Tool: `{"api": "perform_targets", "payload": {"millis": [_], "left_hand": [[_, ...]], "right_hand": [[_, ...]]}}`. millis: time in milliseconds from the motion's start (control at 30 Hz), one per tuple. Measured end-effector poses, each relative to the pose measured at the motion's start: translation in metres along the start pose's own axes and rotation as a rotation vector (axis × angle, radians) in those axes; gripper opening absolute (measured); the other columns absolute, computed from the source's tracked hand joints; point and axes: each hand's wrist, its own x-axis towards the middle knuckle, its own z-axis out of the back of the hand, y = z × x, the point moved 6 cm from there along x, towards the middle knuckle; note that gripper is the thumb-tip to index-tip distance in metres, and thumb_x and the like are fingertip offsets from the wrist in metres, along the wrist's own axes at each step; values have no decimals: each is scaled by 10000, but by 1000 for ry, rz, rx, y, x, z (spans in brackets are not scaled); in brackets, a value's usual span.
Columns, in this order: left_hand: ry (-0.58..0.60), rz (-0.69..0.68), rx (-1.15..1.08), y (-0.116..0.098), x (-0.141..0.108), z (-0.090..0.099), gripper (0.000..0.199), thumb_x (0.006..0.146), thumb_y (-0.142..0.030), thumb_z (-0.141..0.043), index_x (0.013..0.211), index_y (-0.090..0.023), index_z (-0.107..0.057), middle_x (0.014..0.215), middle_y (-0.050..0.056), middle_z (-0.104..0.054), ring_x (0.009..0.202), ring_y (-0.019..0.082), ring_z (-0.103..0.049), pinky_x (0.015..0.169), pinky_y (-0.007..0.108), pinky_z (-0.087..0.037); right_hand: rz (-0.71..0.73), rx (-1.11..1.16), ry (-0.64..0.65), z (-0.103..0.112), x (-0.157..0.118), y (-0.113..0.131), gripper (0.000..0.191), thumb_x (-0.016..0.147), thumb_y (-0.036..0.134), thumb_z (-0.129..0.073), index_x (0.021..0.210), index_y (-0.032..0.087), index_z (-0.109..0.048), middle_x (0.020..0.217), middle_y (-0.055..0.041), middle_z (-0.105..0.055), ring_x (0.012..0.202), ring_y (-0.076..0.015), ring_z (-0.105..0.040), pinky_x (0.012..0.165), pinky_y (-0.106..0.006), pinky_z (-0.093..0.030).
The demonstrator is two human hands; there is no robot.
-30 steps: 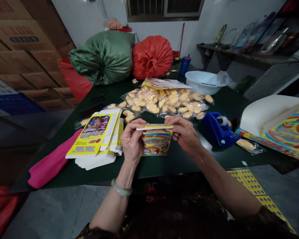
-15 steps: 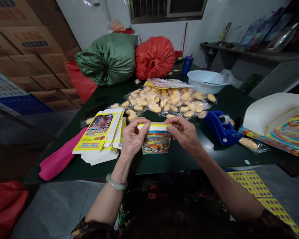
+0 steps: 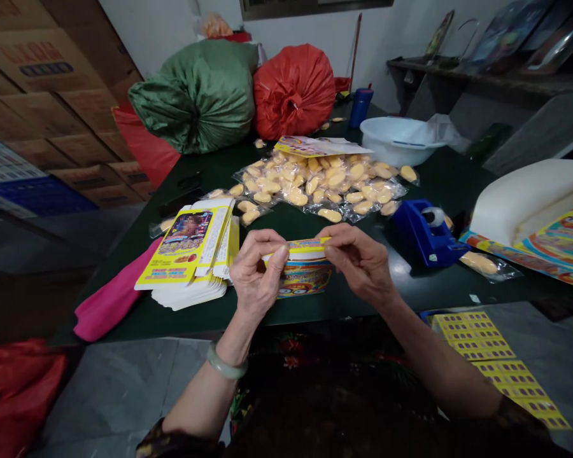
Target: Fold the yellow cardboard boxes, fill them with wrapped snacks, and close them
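Observation:
A small colourful box (image 3: 306,280) with a cartoon face stands upright at the table's near edge, its yellow top flap facing me. My left hand (image 3: 258,270) pinches the flap's left end between thumb and fingers. At the right end, my right hand (image 3: 359,262) pinches the same flap. Both hands hide the box's upper corners. Left of them lies a stack of flat yellow cartons (image 3: 186,248). Beyond the box spreads a pile of wrapped yellow pieces (image 3: 310,181), with flat printed cartons (image 3: 315,146) on top.
A blue tape dispenser (image 3: 427,235) stands right of my hands, near a large open printed box (image 3: 501,203). A white basin (image 3: 396,143), green sack (image 3: 200,95) and red sack (image 3: 293,92) sit at the back. Pink cloth (image 3: 117,296) lies at left.
The camera view has tilted down slightly. The flap between my hands has tipped, showing more of its yellow printed face and less of the box front. Both hands keep their pinch.

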Motion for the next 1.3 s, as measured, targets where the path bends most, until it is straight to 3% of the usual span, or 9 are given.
{"api": "perform_targets", "payload": {"millis": [167,333,400,533,667,767,900,1033,1300], "left_hand": [[68,-111,-25,-5,-4,4,135,894,-199,-521,897,-206,-655,900,31,-659,834,144,-642,741,319,-530],[333,-39,16,-3,9,8,180,890,-235,-531,982,-204,-683,958,80,-699,882,169,-651,746,322,-535],[366,-2,-14,-3,15,11,132,863,-255,-581,908,-196,-690,896,76,-714,819,166,-661,690,301,-534],[298,8,-100,-4,16,11,121,847,-255,-610,761,-189,-664,852,56,-723,766,151,-671,666,291,-536],[221,29,-138,1,2,7,192,911,-291,-507,851,-189,-658,935,84,-714,867,169,-672,730,329,-550],[173,-49,-157,1,-8,3,131,871,-284,-578,958,-197,-623,992,88,-697,930,182,-661,761,345,-552],[94,-177,-136,0,-12,0,206,794,-201,-674,983,-207,-592,980,64,-690,916,177,-659,783,362,-545],[88,-200,-126,0,-8,-2,182,788,-221,-688,946,-217,-599,946,48,-691,897,189,-667,787,401,-552],[96,-296,-51,-9,-8,1,281,764,-126,-696,1020,-201,-608,959,64,-696,935,204,-655,828,443,-547]], "right_hand": [[38,39,-54,0,-8,0,23,865,204,-570,846,193,-580,947,-46,-622,704,-101,-567,527,-212,-443],[47,67,-59,-2,-8,-3,24,868,185,-560,883,192,-577,945,-50,-618,718,-102,-574,548,-218,-449],[57,73,-81,-2,-9,-4,14,860,193,-565,873,192,-571,927,-51,-620,720,-110,-581,548,-225,-455],[58,74,-143,-2,-9,-7,47,842,234,-586,833,197,-558,897,-52,-629,762,-139,-604,565,-246,-472],[64,96,-162,-4,-9,-9,44,833,228,-593,813,205,-561,895,-45,-632,809,-154,-610,643,-289,-493],[72,123,-173,-4,-9,-9,33,838,213,-589,815,206,-567,899,-42,-631,821,-156,-613,696,-315,-497],[105,142,-168,-4,-13,-11,19,854,230,-584,865,215,-578,940,-50,-632,844,-168,-615,706,-335,-507],[118,98,-137,-4,-15,-13,137,817,290,-648,911,226,-571,983,-69,-632,879,-192,-612,694,-343,-520],[183,47,-154,-8,-18,-9,158,836,134,-583,964,221,-557,960,-62,-583,895,-189,-582,700,-334,-498]]}}
